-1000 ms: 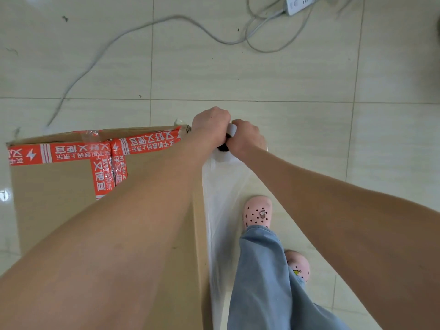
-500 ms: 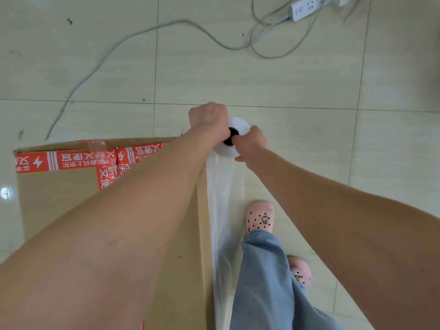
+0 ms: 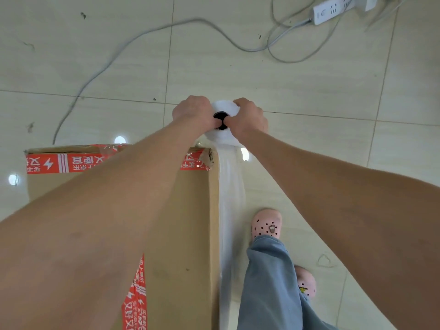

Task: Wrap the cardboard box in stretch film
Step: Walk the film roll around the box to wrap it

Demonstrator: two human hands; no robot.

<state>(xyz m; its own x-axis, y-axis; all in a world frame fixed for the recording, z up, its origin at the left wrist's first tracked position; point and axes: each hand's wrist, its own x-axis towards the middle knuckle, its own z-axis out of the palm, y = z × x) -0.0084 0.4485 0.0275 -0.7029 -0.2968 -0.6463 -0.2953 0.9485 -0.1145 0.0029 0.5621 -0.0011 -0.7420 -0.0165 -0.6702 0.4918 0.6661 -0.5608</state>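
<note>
One cardboard box point(image 3: 185, 210) stands on the tiled floor point(image 3: 309, 79) at lower left, with red printed tape point(image 3: 71, 163) along its top edge. Stretch film point(image 3: 231, 198) runs along the box's right side, drawn from a white roll point(image 3: 223, 108) held just past the far right corner. Left hand point(image 3: 192, 113) and right hand point(image 3: 250, 117) both grip the roll, one each side, fingers curled round it. Pink shoe point(image 3: 266, 223) near the film. Grey cable point(image 3: 119, 48) and white power strip point(image 3: 333, 9) lie well apart, farther off.

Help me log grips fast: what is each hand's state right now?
Left hand: grips the top end of the stretch film roll.
Right hand: grips the same roll from the other side.
</note>
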